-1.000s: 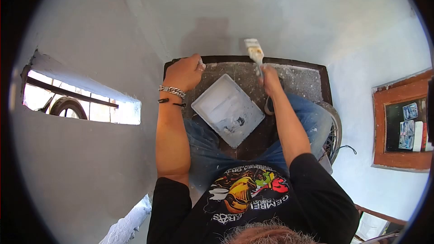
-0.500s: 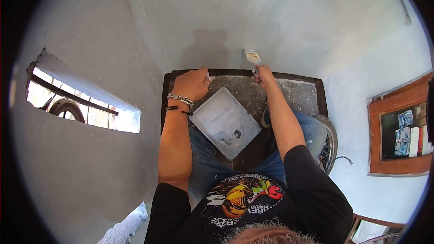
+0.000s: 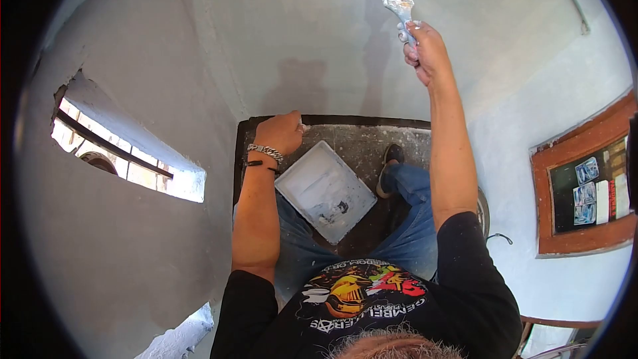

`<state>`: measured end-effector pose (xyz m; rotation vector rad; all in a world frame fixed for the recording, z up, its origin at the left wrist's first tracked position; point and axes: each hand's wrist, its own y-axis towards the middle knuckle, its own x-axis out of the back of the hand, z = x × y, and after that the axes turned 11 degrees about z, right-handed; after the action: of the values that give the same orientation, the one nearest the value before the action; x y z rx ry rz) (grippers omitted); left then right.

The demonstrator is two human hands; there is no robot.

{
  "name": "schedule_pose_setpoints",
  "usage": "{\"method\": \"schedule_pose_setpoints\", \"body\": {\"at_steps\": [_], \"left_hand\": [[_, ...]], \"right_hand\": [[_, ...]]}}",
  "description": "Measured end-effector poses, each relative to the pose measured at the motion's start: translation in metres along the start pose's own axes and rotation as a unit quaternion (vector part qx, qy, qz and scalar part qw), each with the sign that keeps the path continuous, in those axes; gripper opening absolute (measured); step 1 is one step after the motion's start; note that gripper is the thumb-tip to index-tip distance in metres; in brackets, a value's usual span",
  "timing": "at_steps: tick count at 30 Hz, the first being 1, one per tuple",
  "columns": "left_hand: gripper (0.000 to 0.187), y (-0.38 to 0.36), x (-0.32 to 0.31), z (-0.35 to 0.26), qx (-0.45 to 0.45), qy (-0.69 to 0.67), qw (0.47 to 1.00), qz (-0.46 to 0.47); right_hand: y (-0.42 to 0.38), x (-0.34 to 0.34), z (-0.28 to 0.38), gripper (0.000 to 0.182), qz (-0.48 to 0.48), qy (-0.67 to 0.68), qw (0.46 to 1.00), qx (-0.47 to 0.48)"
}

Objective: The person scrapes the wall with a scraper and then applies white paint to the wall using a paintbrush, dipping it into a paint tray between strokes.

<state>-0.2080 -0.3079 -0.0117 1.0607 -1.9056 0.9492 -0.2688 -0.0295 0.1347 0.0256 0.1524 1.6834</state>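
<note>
A wide flat paintbrush (image 3: 397, 1) is in my right hand (image 3: 427, 52), whose fingers are wrapped round its handle. Its bristles point up and away in front of the grey-white wall, and paint smears the fingers. Closer in on the left, my left hand (image 3: 279, 134) is closed in a fist, with something pale at its fingertips; I cannot tell what it holds. Just right of that fist is a white paint tray (image 3: 323, 183), angled like a diamond, with pale paint and a dark patch inside.
My legs (image 3: 412, 189) flank the tray over a dark, paint-spattered floor (image 3: 355, 139). At left the wall has a barred opening (image 3: 126, 149). A wood-framed panel (image 3: 545, 206) hangs on the right wall. Behind my right arm a wheel (image 3: 484, 209) partly shows.
My right hand has lifted the paintbrush from low by the wall's base to higher up the wall. My left fist and the tray stay in nearly the same place.
</note>
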Motion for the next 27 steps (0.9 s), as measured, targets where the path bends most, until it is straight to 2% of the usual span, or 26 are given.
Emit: {"method": "schedule_pose_setpoints", "body": {"at_steps": [3,7,9,12,15,17,21,24,27], "left_hand": [[0.027,-0.002,0.001,0.0,0.005,0.001,1.0,0.005],[0.027,-0.005,0.002,0.001,0.001,0.001,1.0,0.0],[0.027,-0.006,0.004,0.004,0.012,0.017,1.0,0.024],[0.027,-0.009,0.006,0.008,0.023,0.015,0.999,0.025],[0.028,-0.003,-0.001,0.013,0.009,-0.001,1.0,0.006],[0.028,-0.003,-0.01,0.021,0.011,-0.003,1.0,0.006],[0.029,-0.014,-0.01,0.021,0.048,0.018,0.998,0.037],[0.029,-0.024,-0.012,0.025,0.043,-0.028,0.998,0.045],[0.029,-0.036,-0.01,0.022,0.002,-0.041,0.999,0.018]], "right_hand": [[0.014,-0.004,-0.054,0.015,-0.042,-0.017,0.999,0.023],[0.018,-0.004,-0.185,0.017,-0.104,-0.097,0.987,-0.077],[-0.013,-0.022,-0.202,0.018,-0.071,-0.057,0.99,-0.11],[-0.018,-0.038,-0.205,0.016,-0.071,0.056,0.971,-0.223],[0.01,-0.047,-0.165,0.012,-0.082,0.105,0.973,-0.19],[0.02,-0.056,-0.111,0.011,-0.04,0.179,0.975,-0.122],[-0.002,-0.085,-0.036,0.013,0.054,0.149,0.987,0.031],[0.01,-0.097,-0.04,0.013,0.039,0.124,0.99,0.052],[0.036,-0.081,-0.121,0.014,-0.02,0.084,0.996,-0.033]]}}
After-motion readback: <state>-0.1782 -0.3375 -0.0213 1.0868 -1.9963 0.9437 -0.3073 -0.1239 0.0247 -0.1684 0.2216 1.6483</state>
